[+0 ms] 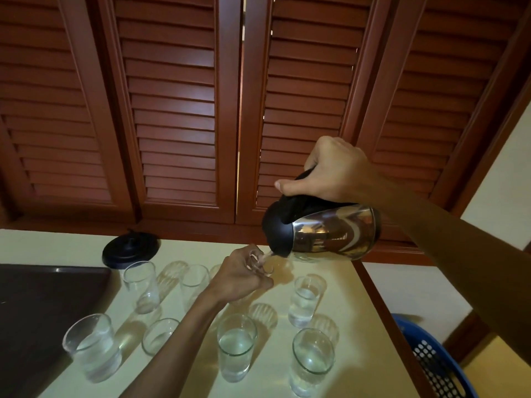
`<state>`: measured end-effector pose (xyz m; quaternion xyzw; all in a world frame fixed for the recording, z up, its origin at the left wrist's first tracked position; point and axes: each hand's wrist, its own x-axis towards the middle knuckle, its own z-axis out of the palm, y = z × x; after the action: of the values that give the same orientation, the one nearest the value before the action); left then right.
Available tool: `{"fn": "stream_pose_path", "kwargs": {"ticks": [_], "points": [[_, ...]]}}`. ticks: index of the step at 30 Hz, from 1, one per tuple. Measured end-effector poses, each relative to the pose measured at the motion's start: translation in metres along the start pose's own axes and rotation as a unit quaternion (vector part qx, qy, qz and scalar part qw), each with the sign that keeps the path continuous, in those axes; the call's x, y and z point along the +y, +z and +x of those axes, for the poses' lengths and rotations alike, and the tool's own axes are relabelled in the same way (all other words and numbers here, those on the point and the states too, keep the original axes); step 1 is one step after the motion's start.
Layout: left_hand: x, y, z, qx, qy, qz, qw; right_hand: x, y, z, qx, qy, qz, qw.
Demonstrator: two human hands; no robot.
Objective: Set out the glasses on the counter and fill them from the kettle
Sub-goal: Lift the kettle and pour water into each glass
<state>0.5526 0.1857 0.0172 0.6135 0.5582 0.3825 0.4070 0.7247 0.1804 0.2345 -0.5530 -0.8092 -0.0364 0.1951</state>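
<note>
Overhead, right hand [339,170] tips kettle [330,234] (spout down).

Glasses [237,346] on counter [339,285] — tray [43,305] left, kettle base [130,248] behind, basket [431,360] right

A mirror-polished metal kettle [333,234] with a matt black plastic top is seen above clear smooth glasses [237,347], before glossy reddish louvred wood shutters [172,110], beside a perforated blue plastic basket [431,363].
</note>
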Motion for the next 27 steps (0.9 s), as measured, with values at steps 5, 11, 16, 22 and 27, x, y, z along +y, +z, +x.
{"fn": "stream_pose_path", "kwargs": {"ticks": [5,11,16,22,27], "points": [[0.0,0.002,-0.002,0.019,-0.013,-0.012,1.0,-0.001,-0.006,0.003,-0.003,-0.004,-0.008,1.0],[-0.002,0.001,-0.001,0.018,-0.025,0.013,0.999,-0.003,-0.009,0.003,-0.013,-0.009,-0.013,1.0],[-0.004,0.0,-0.002,0.018,-0.019,0.032,0.999,-0.006,-0.009,0.003,-0.019,-0.014,-0.011,1.0],[-0.007,0.0,-0.003,0.01,-0.017,0.037,0.999,-0.006,-0.012,0.005,-0.016,-0.016,-0.006,1.0],[-0.009,0.0,-0.002,0.0,-0.012,0.032,0.999,-0.005,-0.012,0.004,-0.012,-0.013,-0.004,1.0]]}}
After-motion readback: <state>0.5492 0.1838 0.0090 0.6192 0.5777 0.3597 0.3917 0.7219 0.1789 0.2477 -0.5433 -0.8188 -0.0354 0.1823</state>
